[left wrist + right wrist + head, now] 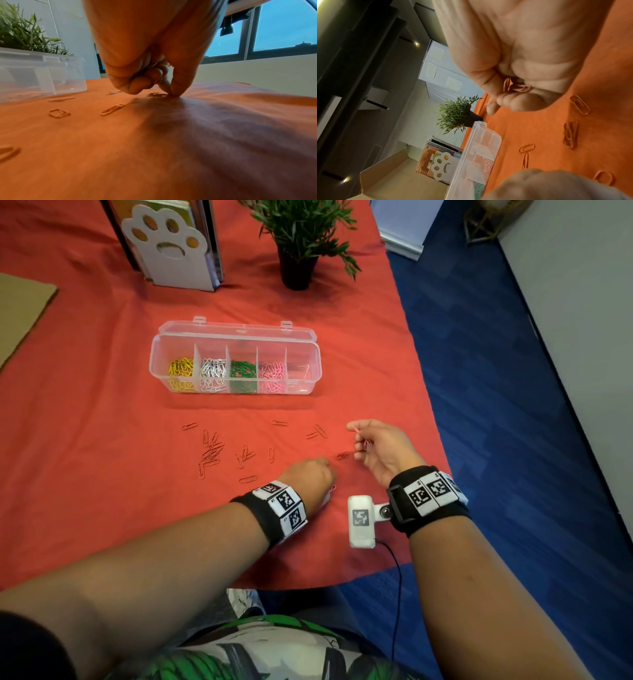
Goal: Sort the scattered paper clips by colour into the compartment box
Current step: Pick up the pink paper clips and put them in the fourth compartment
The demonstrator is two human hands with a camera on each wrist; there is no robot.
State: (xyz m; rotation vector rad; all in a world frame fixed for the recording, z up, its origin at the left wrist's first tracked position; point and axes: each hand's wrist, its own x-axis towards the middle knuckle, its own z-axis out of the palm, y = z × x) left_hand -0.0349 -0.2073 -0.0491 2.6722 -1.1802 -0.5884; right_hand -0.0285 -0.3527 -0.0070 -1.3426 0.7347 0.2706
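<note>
A clear compartment box (310, 356) stands open on the red cloth, holding yellow, white, green and pink clips, with a few red ones in the right-hand cell. Red paper clips (210, 453) lie scattered in front of it. My left hand (313, 474) is knuckles-up with curled fingers. In the left wrist view, the left hand's (171, 93) thumb and forefinger tips pinch down on the end of a red clip (157, 94) on the cloth. My right hand (363, 440) hovers just right of it, palm turned inward, curled round several red clips (517, 88).
A potted plant (301, 241) and a paw-shaped bookend with books (171, 251) stand behind the box. Cardboard (20, 309) lies at far left. The table's edge runs diagonally close to my right hand, with blue carpet (496, 371) beyond.
</note>
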